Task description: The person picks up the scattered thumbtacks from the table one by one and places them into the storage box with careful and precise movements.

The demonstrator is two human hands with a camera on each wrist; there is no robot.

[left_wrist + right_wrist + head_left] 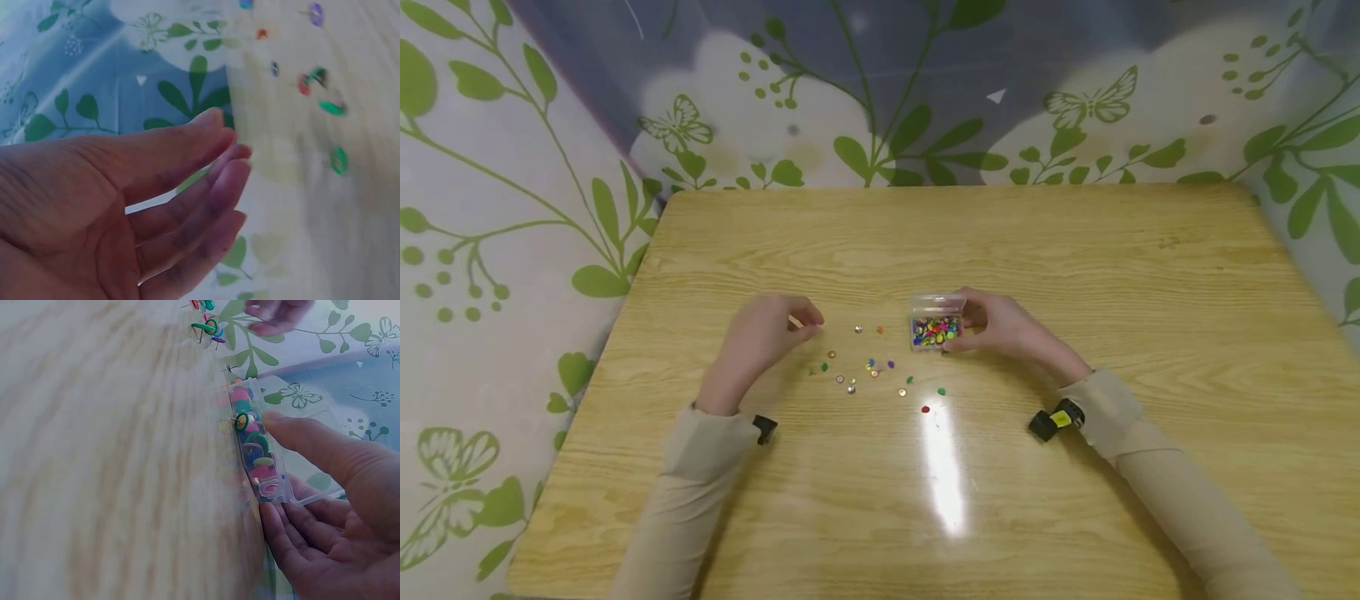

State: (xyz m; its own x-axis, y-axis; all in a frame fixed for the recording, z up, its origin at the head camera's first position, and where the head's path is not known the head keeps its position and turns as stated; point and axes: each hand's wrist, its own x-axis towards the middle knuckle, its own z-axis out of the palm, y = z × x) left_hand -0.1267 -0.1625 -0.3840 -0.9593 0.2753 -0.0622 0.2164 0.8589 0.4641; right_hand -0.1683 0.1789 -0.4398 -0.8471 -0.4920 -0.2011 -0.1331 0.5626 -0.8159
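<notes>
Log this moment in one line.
right grip: holds open box of tacks | left grip: appears empty | loose tacks: scattered on table

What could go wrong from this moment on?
The right hand grips the clear box with its lid open, so a tilt or knock might spill the tacks inside.
The left hand is bare and close to loose tacks, some with pins exposed in the wrist views; a fingertip could get pricked.
The red tack lies nearest the person, at the scatter's edge, and might be overlooked.
</notes>
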